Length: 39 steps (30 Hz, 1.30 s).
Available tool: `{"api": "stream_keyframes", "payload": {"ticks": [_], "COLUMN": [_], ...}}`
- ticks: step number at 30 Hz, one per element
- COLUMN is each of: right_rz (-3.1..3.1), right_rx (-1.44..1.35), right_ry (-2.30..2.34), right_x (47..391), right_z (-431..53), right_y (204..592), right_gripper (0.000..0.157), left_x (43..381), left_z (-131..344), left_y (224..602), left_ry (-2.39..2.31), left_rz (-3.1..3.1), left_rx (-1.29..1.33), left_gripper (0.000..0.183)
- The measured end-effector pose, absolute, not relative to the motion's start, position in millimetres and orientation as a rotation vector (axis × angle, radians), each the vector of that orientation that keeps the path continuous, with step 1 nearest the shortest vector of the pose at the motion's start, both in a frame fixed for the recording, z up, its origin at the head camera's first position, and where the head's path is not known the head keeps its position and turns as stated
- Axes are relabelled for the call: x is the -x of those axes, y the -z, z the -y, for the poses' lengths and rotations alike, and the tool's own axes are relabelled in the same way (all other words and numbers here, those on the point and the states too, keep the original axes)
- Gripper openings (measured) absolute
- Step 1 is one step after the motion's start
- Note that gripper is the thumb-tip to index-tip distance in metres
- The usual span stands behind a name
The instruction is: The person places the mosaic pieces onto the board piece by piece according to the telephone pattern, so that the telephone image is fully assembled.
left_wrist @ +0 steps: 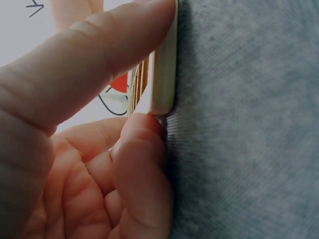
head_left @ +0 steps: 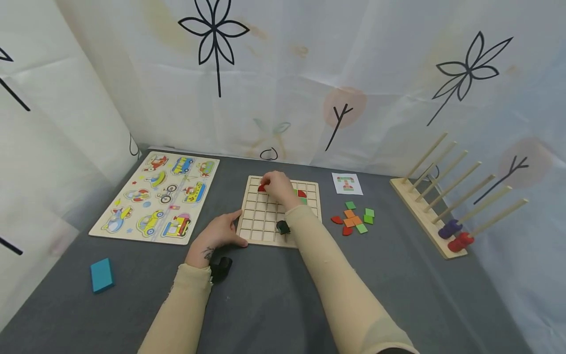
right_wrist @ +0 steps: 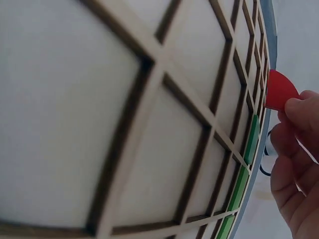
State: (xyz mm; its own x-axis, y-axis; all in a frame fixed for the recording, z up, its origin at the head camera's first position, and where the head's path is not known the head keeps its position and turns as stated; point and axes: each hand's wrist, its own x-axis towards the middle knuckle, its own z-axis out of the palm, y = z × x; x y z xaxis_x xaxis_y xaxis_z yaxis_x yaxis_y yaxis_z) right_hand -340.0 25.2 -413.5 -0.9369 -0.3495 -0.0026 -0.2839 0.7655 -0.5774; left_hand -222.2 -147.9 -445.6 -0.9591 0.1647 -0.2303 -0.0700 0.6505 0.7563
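A wooden grid board (head_left: 258,225) lies on the dark table in front of me. My right hand (head_left: 279,188) pinches a red quarter-round tile (right_wrist: 282,91) between thumb and fingertips at the board's far left corner. In the right wrist view, green tiles (right_wrist: 239,188) sit in cells along the far edge; another red tile (head_left: 302,193) shows in the head view, right of the hand. My left hand (head_left: 219,232) holds the board's near left corner, thumb along the front edge and fingers at the left side. My right forearm hides part of the board.
Loose green, orange and red tiles (head_left: 352,221) lie right of the board, below a pattern card (head_left: 347,191). A vehicle puzzle (head_left: 132,189) and a blue block (head_left: 102,275) lie on the left. At the right stands a peg rack (head_left: 419,211) with upright rods.
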Motion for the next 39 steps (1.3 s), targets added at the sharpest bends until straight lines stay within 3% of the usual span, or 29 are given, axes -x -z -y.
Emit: {"api": "stream_keyframes", "payload": {"ticks": [10, 18, 28, 32, 39], "right_rz": [-2.931, -2.939, -2.912, -2.890, -2.599], "right_rx": [0.485, 0.553, 0.545, 0.532, 0.479], "right_ry": [0.733, 0.519, 0.440, 0.608, 1.372], "right_x": [338, 343, 341, 336, 322], "right_z": [-26, -24, -25, -32, -69], "right_y": [417, 421, 422, 418, 412], "right_gripper": [0.020, 0.039, 0.039, 0.038, 0.037], "left_x": [223, 222, 221, 222, 223], "left_z": [148, 148, 147, 147, 147], "left_y": [446, 444, 442, 444, 446], "left_ry": [-1.190, -1.183, -1.185, -1.188, -1.207], "left_rz": [-2.591, -2.601, -2.599, -2.596, -2.594], "left_rx": [-0.100, -0.098, -0.093, -0.085, -0.096], "left_gripper": [0.098, 0.097, 0.097, 0.097, 0.098]}}
